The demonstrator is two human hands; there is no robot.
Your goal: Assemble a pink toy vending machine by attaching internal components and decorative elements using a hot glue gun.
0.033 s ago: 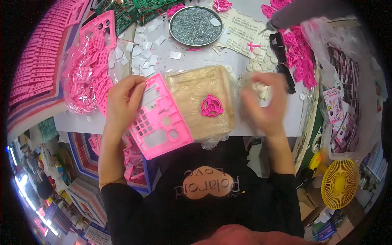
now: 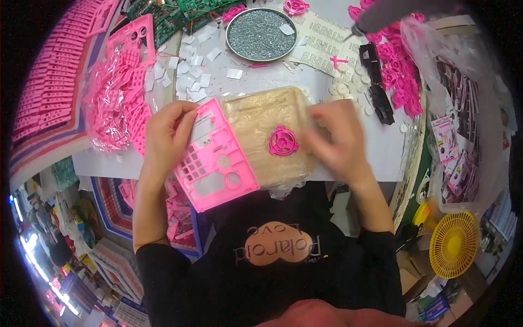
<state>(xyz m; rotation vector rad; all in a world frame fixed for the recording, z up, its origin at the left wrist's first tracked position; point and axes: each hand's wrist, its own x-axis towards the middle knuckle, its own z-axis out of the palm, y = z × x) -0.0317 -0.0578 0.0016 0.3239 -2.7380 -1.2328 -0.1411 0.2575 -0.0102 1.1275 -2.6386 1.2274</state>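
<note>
At table's near edge, left hand [image 2: 163,136] is gripping a pink plastic panel [image 2: 218,158], fingers curled over its rim. Right hand [image 2: 338,139] (blurred, grip unclear) is hovering beside a pink ring piece [image 2: 283,140] lying on a wrapped tan block [image 2: 261,120]; beyond, a tray of metal bits [image 2: 260,34].

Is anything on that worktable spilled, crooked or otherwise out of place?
Small white paper squares lie scattered loose beside the round tray of metal bits, one inside it. The pink plastic panel under the left hand hangs tilted over the table edge. The right hand is blurred.
</note>
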